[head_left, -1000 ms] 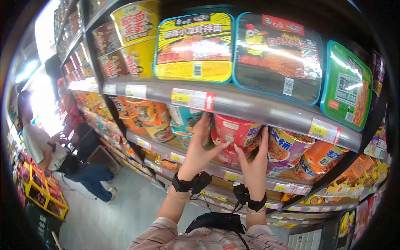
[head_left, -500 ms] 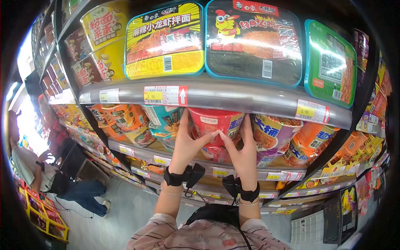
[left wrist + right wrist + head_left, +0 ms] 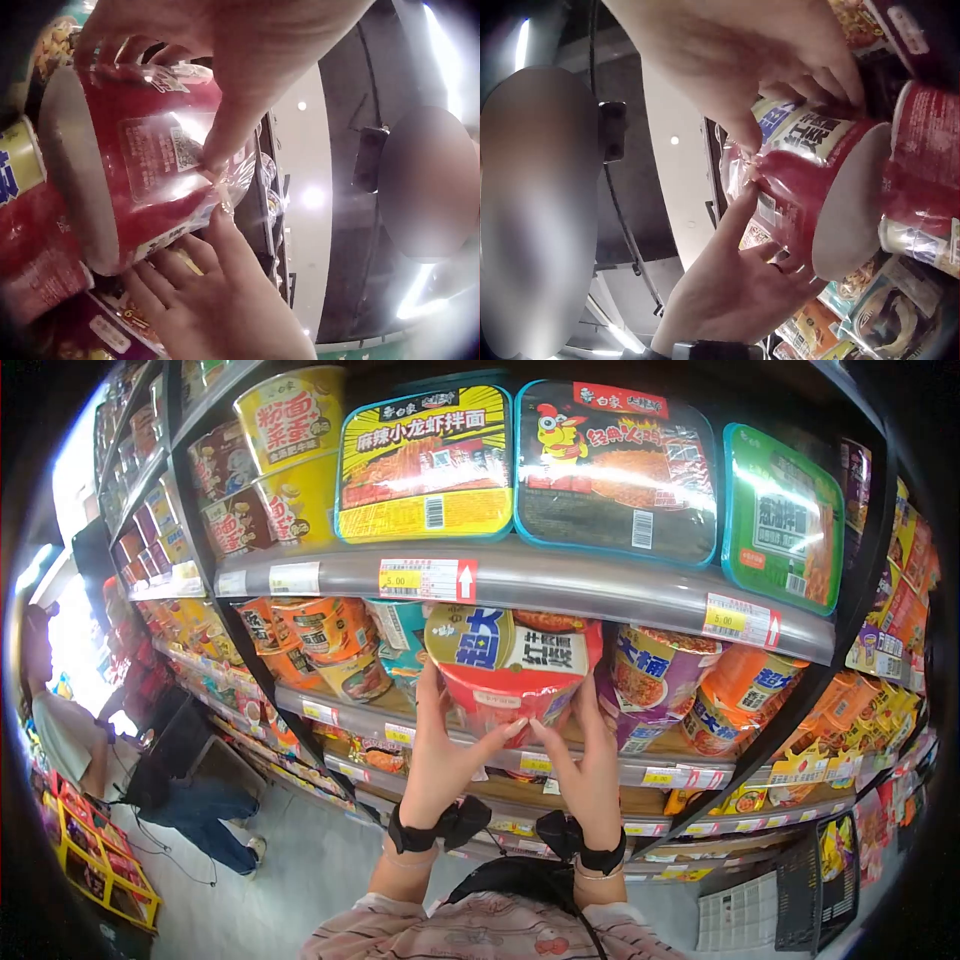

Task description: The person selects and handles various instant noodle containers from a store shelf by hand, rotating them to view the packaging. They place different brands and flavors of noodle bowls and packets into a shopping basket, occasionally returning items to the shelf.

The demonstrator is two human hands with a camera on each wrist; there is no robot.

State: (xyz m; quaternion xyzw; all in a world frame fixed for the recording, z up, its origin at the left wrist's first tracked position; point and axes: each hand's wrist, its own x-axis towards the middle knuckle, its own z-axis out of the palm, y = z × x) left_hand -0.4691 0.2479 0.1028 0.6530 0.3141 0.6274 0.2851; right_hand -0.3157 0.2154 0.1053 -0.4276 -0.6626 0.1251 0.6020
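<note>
Both hands hold a red instant-noodle tub between them at the shelf front, its lid side tilted toward the head camera. My left hand grips its left side and my right hand its right side, with the thumbs meeting at the near side. In the left wrist view the tub lies between the left hand and the right hand. The right wrist view shows the red tub's pale base beside another red tub on the shelf.
Boxed noodles stand on the shelf above, behind a metal edge with price tags. Purple tubs are at the right, orange tubs at the left. A person stands in the aisle; a crate lies lower right.
The red tub has come forward from under the upper shelf edge and tipped, so its lid shows. Both hands have moved with it, around its sides.
</note>
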